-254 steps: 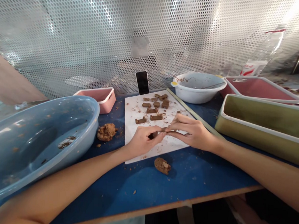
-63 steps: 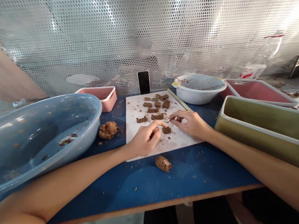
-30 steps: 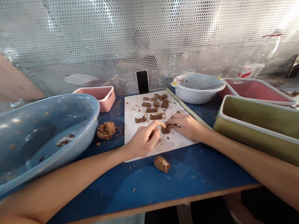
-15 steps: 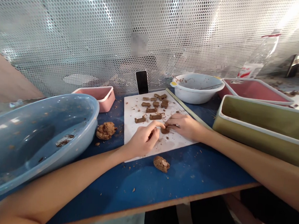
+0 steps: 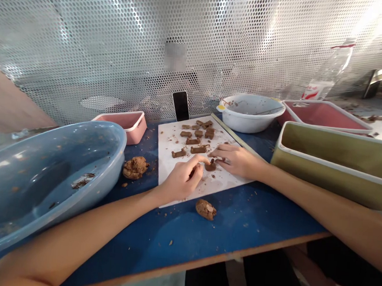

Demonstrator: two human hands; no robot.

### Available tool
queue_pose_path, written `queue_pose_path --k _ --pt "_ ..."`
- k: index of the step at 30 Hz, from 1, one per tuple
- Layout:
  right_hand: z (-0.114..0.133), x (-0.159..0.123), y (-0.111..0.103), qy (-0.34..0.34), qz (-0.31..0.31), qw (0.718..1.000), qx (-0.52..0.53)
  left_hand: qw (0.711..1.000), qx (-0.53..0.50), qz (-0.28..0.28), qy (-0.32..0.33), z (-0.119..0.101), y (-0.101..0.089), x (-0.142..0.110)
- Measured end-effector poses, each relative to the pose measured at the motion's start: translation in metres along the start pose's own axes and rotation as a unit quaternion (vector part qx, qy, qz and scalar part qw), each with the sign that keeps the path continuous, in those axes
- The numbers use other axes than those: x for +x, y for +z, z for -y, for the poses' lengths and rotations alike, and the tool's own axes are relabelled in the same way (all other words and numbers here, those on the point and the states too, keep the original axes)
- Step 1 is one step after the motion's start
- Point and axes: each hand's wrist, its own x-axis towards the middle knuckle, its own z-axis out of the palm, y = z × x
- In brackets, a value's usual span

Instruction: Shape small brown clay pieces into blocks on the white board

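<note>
On the white board lies a small flat lump of brown clay with a little knob on top. My left hand reaches it from the left, index fingertip at its edge, the other fingers curled in; what they may hold is hidden. Just right of the lump rests my right hand, its fingers stretched and slightly apart, holding nothing visible. Behind both hands are several small brown clay pieces, some bone-shaped. A larger clay lump sits on the blue table in front of the board.
A rough clay mass lies beside the big blue basin at left. A pink bin, a phone and a white basin line the back. An olive bin and a pink tray stand at right.
My right hand's fingers have drawn back slightly from the clay lump, so its knob now shows. My left hand has hardly moved.
</note>
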Motion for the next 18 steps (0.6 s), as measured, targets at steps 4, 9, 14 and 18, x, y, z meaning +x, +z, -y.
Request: queue_pose_path --k 4,9,14,18 --pt "-0.0026 -0.0002 0.0023 -0.005 0.006 1.0 0.01 1.0 0.002 0.001 0.001 0.0004 0.0002 0.0006" --pt "-0.0018 -0.0003 0.0017 0.018 0.016 1.0 0.016 1.0 0.005 0.001 0.006 -0.0018 0.0001 0.0016" --pt "0.0008 0.0008 -0.0023 0.028 0.005 0.999 0.03 1.0 0.004 0.0 0.006 -0.002 0.0001 0.0011" --pt "0.0005 0.001 -0.0024 0.02 -0.016 0.999 0.044 1.0 0.004 -0.001 0.005 -0.0014 0.0002 0.0009"
